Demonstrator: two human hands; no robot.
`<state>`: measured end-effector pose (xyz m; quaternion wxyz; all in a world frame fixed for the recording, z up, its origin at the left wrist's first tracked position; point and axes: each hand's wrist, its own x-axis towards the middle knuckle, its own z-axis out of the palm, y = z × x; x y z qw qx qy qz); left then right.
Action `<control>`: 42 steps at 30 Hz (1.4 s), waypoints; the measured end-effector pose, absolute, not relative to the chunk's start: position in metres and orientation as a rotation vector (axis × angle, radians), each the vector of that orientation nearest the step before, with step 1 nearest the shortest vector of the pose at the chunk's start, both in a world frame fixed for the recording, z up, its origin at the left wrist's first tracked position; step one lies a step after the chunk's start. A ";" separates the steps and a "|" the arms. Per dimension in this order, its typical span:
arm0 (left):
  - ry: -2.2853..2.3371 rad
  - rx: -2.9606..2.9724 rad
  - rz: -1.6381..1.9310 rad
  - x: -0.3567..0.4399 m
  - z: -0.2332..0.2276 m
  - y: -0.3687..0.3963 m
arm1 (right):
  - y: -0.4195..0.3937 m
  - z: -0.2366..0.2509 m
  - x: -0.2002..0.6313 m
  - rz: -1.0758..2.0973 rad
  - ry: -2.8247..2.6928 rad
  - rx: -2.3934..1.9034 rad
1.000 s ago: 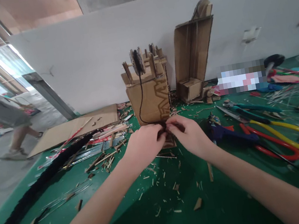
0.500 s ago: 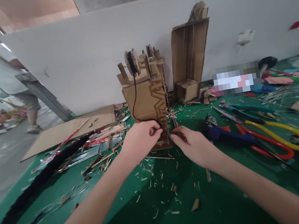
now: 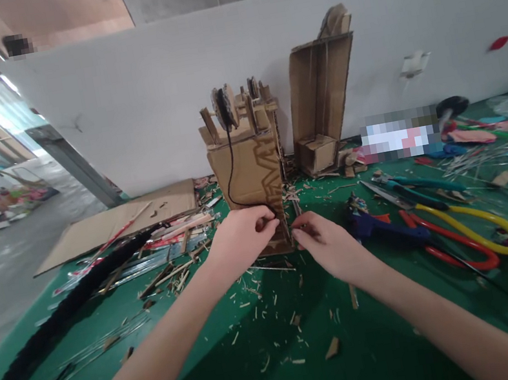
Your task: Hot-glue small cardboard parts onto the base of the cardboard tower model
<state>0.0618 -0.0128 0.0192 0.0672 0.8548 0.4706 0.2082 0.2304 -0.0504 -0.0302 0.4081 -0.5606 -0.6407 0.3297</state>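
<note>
A cardboard box (image 3: pixel 247 171) stands upright in front of me, with a cardboard pulley (image 3: pixel 224 109) mounted on its top between two uprights. From the pulley a black cord (image 3: pixel 231 177) hangs down the front face to my left hand (image 3: pixel 245 237). That hand is closed in a pinch on the cord, low against the box front. Beside the box's lower right edge, my right hand (image 3: pixel 319 237) has thumb and finger pinched together; whatever lies between them is too small to make out.
Behind to the right leans a tall open cardboard box (image 3: pixel 324 99). Scissors (image 3: pixel 474 226), teal-handled pliers (image 3: pixel 424 183) and a blue glue gun (image 3: pixel 388 228) lie at right. Scraps and a fuzzy black strip (image 3: pixel 72 301) cover the left. Flat cardboard (image 3: pixel 117 224) lies beyond.
My left hand has shifted slightly right and down along the box front. The right hand stays almost in place. A person at the far left has walked mostly out of sight.
</note>
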 end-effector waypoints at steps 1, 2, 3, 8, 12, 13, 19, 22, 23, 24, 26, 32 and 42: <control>1.410 2.578 0.623 0.062 0.019 -0.013 | -0.050 -0.031 0.230 0.839 -1.610 -1.430; 1.403 2.579 0.619 0.062 0.019 -0.013 | -0.050 -0.032 0.231 0.850 -1.605 -1.439; 1.400 2.579 0.614 0.062 0.020 -0.013 | -0.051 -0.032 0.231 0.857 -1.601 -1.432; 1.394 2.559 0.600 0.061 0.023 -0.013 | -0.055 -0.028 0.231 0.834 -1.648 -1.338; 1.344 2.528 0.609 0.061 0.023 -0.011 | -0.055 -0.025 0.229 0.829 -1.628 -1.490; 1.335 2.525 0.614 0.062 0.022 -0.011 | -0.055 -0.025 0.229 0.809 -1.635 -1.520; 1.300 2.510 0.603 0.065 0.022 -0.012 | -0.055 -0.024 0.231 0.771 -1.707 -1.492; 1.312 2.526 0.600 0.065 0.024 -0.012 | -0.056 -0.024 0.232 0.752 -1.722 -1.455; 1.320 2.534 0.600 0.066 0.024 -0.012 | -0.056 -0.025 0.231 0.747 -1.728 -1.456; 1.324 2.540 0.598 0.066 0.024 -0.012 | -0.056 -0.025 0.231 0.746 -1.724 -1.466; 1.316 2.549 0.590 0.066 0.025 -0.011 | -0.055 -0.026 0.230 0.741 -1.684 -1.504; 1.302 2.588 0.562 0.066 0.025 -0.010 | -0.055 -0.024 0.228 0.684 -1.805 -1.584; 1.280 2.639 0.515 0.064 0.029 -0.012 | -0.056 -0.026 0.228 0.631 -1.810 -1.402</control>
